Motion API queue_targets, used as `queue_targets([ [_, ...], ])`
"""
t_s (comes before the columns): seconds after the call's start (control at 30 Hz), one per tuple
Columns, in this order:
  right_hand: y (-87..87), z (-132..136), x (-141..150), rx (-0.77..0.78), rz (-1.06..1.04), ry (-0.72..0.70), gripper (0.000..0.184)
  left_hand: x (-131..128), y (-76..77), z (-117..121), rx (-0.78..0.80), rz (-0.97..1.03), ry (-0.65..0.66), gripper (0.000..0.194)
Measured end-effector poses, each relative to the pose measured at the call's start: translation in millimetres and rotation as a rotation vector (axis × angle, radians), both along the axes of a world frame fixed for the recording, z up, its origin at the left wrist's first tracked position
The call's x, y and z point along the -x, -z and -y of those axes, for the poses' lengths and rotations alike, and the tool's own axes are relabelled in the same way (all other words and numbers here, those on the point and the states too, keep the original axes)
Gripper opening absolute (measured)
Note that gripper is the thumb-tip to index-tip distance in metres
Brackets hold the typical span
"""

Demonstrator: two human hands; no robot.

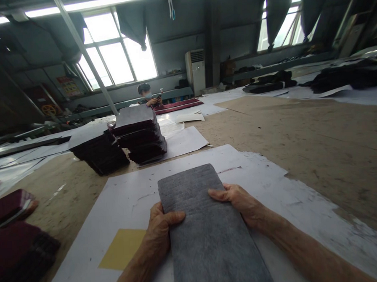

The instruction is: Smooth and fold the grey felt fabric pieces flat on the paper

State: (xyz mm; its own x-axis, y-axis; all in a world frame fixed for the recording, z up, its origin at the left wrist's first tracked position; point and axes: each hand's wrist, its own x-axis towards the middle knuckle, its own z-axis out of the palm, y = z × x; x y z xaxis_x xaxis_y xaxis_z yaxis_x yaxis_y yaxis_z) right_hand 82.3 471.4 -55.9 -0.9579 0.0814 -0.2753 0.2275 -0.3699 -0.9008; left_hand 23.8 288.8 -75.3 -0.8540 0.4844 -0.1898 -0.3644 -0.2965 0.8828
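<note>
While hands [159, 226] [238, 199] grip it, grey fabric [206, 237] runs offscreen.

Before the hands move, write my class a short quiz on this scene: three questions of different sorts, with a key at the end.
1. What do the left hand and right hand hold between them?
A) a pair of scissors
B) a flat gray piece
C) a roll of tape
2. True or false: the yellow sheet lies on the white paper, on the left hand's side of the gray piece.
3. Put these in order from nearest to farthest: the tall white cabinet, the gray piece, the gray-topped dark stacks.

Key: 1. B. 2. True. 3. Gray piece, gray-topped dark stacks, tall white cabinet.
</note>
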Motion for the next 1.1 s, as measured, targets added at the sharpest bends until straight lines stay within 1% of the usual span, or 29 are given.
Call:
queue_targets([
  [0.03,0.9,1,-2,-0.1,-0.046,0.032,0.029,0,0.3,0,-0.017,0.001,0.013,0.033],
  [0.07,2.3,2,-3,-0.249,-0.131,0.095,0.028,1,0.4,0,-0.03,-0.004,0.019,0.032],
  [0.13,5.4,5,-6,-0.585,-0.372,0.264,0.024,1,0.8,0,-0.05,-0.036,0.02,0.028],
  [0.17,6.4,5,-7,-0.711,-0.478,0.334,0.022,2,1.2,-1,-0.056,-0.057,0.016,0.026],
  [0.2,6.8,5,-6,-0.777,-0.538,0.371,0.022,3,1.8,-1,-0.057,-0.076,0.011,0.025],
  [0.23,6.5,4,-5,-0.771,-0.539,0.37,0.024,3,2.6,-2,-0.051,-0.09,0.009,0.024],
  [0.27,5.7,2,-4,-0.698,-0.483,0.326,0.027,5,3.4,-2,-0.037,-0.101,0.008,0.024],
  [0.33,4.0,-1,0,-0.433,-0.275,0.148,0.034,7,4.5,-1,0.019,-0.164,-0.015,0.021],
  [0.37,3.6,-3,1,-0.307,-0.171,0.061,0.035,8,4.7,0,0.059,-0.235,-0.029,0.018],
  [0.4,3.8,-4,1,-0.234,-0.105,0.018,0.034,9,4.6,0,0.102,-0.325,-0.043,0.015],
  [0.43,4.5,-4,1,-0.237,-0.095,0.021,0.031,11,4.2,1,0.141,-0.41,-0.066,0.013],
  [0.47,5.7,-3,0,-0.318,-0.145,0.059,0.028,12,3.7,2,0.169,-0.468,-0.089,0.012],
  [0.5,7.0,-2,0,-0.443,-0.244,0.114,0.025,13,3.1,2,0.176,-0.478,-0.1,0.012],
  [0.57,9.3,1,-1,-0.678,-0.486,0.212,0.023,14,2.2,1,0.139,-0.363,-0.072,0.018],
  [0.6,10.0,3,0,-0.74,-0.565,0.237,0.023,14,2.1,1,0.115,-0.274,-0.04,0.021],
  [0.63,10.3,3,2,-0.739,-0.571,0.244,0.023,14,2.2,0,0.1,-0.191,0.0,0.024],
  [0.7,10.1,2,6,-0.618,-0.424,0.217,0.02,14,3.2,-2,0.097,-0.095,0.046,0.025],
  [0.77,9.7,-2,11,-0.472,-0.251,0.135,0.021,12,4.9,-3,0.121,-0.131,0.026,0.022],
  [0.83,9.9,-6,12,-0.399,-0.205,0.084,0.023,12,6.2,-2,0.154,-0.275,-0.012,0.015],
  [0.9,10.8,-6,10,-0.406,-0.26,0.123,0.023,14,6.1,0,0.177,-0.389,-0.023,0.014],
  [0.93,11.2,-5,8,-0.423,-0.3,0.151,0.022,15,5.5,1,0.178,-0.399,-0.011,0.017],
  [0.97,11.4,-4,7,-0.454,-0.349,0.174,0.02,18,4.6,2,0.173,-0.376,0.006,0.023],
  [1.03,11.1,-1,6,-0.506,-0.419,0.197,0.018,24,2.7,2,0.157,-0.268,0.025,0.031],
  [1.1,9.7,0,9,-0.484,-0.354,0.176,0.018,29,1.6,-1,0.153,-0.172,0.032,0.027],
])
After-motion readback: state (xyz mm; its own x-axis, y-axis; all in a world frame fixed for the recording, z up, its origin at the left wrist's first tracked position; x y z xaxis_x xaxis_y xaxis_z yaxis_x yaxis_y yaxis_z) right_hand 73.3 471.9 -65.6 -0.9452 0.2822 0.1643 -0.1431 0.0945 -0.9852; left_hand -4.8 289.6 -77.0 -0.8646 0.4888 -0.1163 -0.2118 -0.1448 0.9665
